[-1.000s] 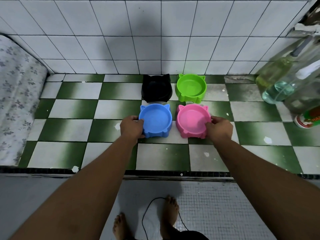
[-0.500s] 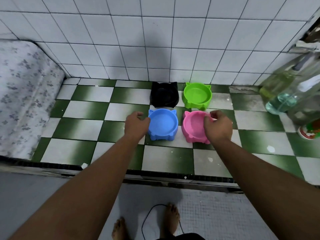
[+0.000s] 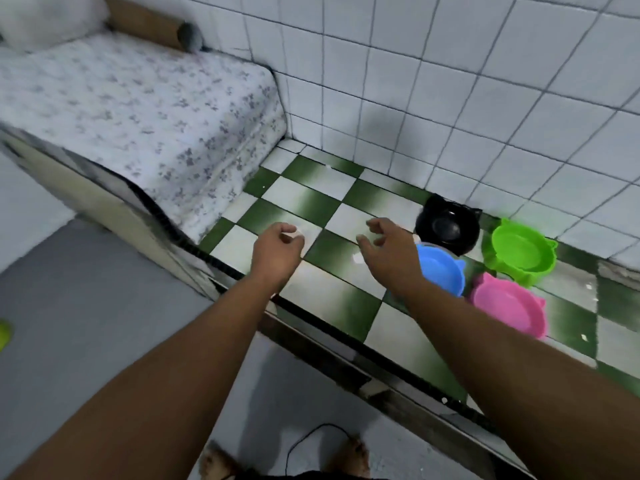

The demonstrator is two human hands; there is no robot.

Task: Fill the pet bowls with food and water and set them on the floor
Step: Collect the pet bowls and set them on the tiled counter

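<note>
Checkered ledge (image 3: 311,202) open mid-frame; mattress (image 3: 138,109) upper left. Blue bowl (image 3: 441,270), pink bowl (image 3: 507,304), green bowl (image 3: 519,251), black bowl (image 3: 446,225) clustered right, cat-eared. Left hand (image 3: 277,252), right hand (image 3: 388,251) loosely curled, holding nothing.

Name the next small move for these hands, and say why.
Probably close the right hand on the blue bowl, the nearest to it, to carry it for filling: it looks empty, and the left hand grips nothing either.
</note>
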